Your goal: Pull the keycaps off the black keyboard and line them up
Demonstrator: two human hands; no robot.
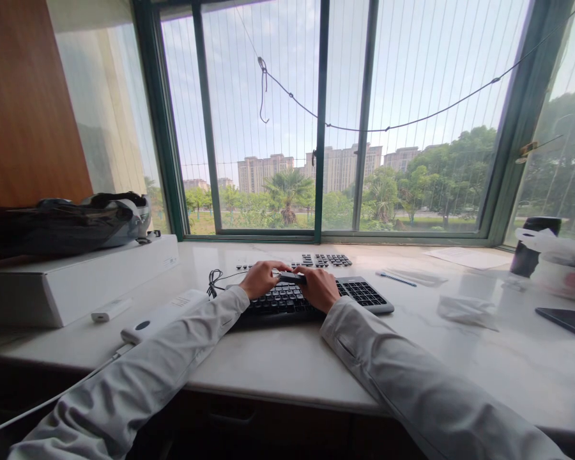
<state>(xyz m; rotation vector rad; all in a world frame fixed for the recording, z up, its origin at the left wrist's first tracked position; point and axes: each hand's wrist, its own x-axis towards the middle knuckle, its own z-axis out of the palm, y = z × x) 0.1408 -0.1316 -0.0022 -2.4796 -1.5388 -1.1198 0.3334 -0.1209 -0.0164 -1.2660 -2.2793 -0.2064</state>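
Left hand (264, 280), right hand (319, 289) grasping small black bar-shaped piece (292, 278) over black plastic keyboard (367, 294); steadying both ends probably helping.

We see a keyboard (287, 300) of black plastic, with smooth keys, and the dark piece (292, 278) above it looks like dull plastic too. The loose keycaps (333, 260) appear to be of black plastic. The desk (278, 358) has a pale, polished surface, veined like marble, which reflects light softly. We notice sleeves (397, 358) of grey cloth, matt and wrinkled. The box (100, 275) seems of smooth white cardboard; the dark bag (67, 220) on it looks like shiny, creased plastic. The brown panel (29, 96) resembles smooth wood.
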